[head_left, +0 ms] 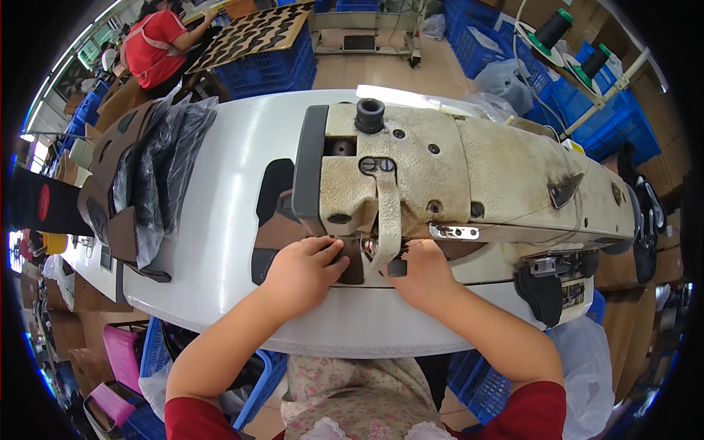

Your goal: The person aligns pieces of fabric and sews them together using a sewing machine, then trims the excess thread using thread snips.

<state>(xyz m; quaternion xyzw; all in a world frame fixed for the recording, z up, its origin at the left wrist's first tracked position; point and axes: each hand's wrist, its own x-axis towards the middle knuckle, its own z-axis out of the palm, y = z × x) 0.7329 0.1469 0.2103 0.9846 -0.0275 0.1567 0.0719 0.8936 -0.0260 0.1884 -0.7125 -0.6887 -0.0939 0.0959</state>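
Brown piece (353, 270) lies on the white counter (213, 257), beneath the head of the sewing machine (411, 169). Left hand (299, 273) rests on it left of the lever (389, 220), fingers bent; cannot tell whether they pinch it. Right hand (427, 273) is just right of the lever, fingers largely hidden; grip cannot be determined. At the counter's left end, brown parts (123, 235) lie beside clear plastic (176, 147). Beyond: blue crates (268, 70), a co-worker in red (152, 51), and thread cones (554, 31) at upper right.
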